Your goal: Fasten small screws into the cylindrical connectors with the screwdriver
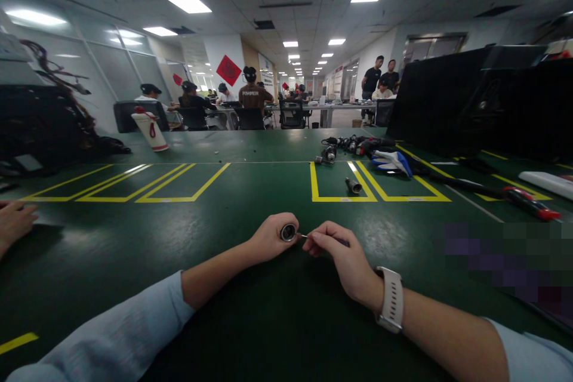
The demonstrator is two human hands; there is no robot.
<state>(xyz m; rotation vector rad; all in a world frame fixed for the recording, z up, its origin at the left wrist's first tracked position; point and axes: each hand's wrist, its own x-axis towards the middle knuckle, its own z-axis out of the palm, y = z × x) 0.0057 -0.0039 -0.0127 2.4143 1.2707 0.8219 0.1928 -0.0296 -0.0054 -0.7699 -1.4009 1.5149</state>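
My left hand is closed around a round metal connector, its dark open end facing me. In my right hand, pinched between thumb and fingers, is a small screwdriver with a thin metal shaft. The shaft's tip points left and meets the connector's side or comes very close; my left fingers hide the exact contact. Both hands are just above the green table. Beyond them, a similar metal connector lies inside a yellow-taped rectangle.
Several metal connectors and a blue-white glove lie at the back right. A red-black tool rests further right, near dark monitors. A white cup stands back left. Another person's hand is at the left edge.
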